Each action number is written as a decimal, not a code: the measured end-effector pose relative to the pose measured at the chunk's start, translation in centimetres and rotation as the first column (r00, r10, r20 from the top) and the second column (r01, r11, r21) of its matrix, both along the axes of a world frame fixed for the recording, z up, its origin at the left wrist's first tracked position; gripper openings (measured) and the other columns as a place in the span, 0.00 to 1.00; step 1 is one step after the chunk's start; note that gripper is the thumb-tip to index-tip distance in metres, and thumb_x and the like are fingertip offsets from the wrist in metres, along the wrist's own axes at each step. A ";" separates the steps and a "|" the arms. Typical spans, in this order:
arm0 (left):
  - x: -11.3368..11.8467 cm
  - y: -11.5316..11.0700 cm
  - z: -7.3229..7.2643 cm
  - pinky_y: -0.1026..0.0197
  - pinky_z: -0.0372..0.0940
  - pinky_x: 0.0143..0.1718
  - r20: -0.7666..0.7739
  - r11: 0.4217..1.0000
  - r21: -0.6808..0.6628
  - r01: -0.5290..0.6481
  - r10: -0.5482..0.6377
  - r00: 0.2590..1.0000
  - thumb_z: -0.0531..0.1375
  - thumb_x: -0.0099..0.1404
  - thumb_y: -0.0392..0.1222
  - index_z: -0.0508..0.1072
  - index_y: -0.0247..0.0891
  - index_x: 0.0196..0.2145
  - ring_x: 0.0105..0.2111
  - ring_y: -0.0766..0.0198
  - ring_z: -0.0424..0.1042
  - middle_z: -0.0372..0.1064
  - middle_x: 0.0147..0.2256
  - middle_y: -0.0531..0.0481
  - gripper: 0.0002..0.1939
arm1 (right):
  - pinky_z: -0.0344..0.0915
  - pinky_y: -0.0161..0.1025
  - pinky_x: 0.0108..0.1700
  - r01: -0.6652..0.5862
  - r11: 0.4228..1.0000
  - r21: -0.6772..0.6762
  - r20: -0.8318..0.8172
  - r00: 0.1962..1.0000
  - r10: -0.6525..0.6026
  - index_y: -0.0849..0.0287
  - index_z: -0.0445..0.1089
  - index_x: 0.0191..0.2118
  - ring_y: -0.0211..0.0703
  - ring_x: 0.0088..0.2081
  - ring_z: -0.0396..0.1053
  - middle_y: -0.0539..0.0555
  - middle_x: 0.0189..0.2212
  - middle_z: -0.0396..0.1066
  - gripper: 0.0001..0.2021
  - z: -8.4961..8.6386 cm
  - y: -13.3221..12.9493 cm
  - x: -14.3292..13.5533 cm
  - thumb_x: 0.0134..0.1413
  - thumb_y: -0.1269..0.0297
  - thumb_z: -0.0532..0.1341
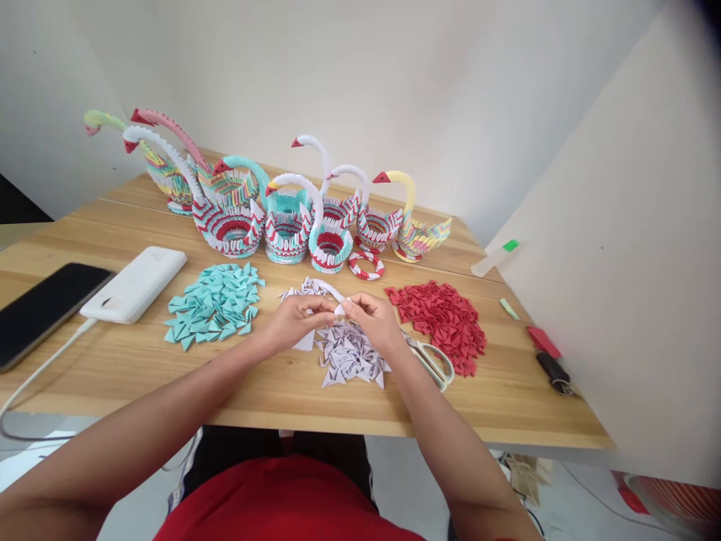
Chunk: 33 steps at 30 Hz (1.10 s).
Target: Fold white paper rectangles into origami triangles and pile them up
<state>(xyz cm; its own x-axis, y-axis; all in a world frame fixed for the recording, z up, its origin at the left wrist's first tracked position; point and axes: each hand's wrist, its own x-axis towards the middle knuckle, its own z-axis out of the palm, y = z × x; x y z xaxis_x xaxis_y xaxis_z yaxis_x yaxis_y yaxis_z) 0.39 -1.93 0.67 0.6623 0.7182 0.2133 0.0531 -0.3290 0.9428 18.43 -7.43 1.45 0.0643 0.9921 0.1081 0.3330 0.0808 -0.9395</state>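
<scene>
Between my two hands is a small white folded paper piece, pinched by the fingertips. My left hand grips it from the left, and my right hand from the right. Below them lies a pile of white folded paper triangles. A smaller heap of white pieces and a curved white paper neck lie just behind my hands. A flat white paper sheet shows under my left hand. Scissors with pale handles lie beside my right wrist, partly hidden by it.
Turquoise paper triangles are heaped on the left, red triangles on the right. Several paper swans stand at the back, near a red-and-white ring. A phone, a cabled white power bank and keys lie toward the sides.
</scene>
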 end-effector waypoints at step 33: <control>-0.4 -0.1 -0.1 0.58 0.57 0.37 -0.081 0.488 0.870 -0.076 0.292 0.953 0.54 0.69 0.41 0.72 0.38 0.30 0.31 0.62 0.67 0.74 0.29 0.48 0.12 | 0.52 0.32 0.25 -0.026 1.000 -0.013 -0.116 0.993 0.024 0.59 0.64 0.22 0.32 0.21 0.55 0.46 0.18 0.62 0.19 -0.2 -0.4 -0.8 0.55 0.50 0.58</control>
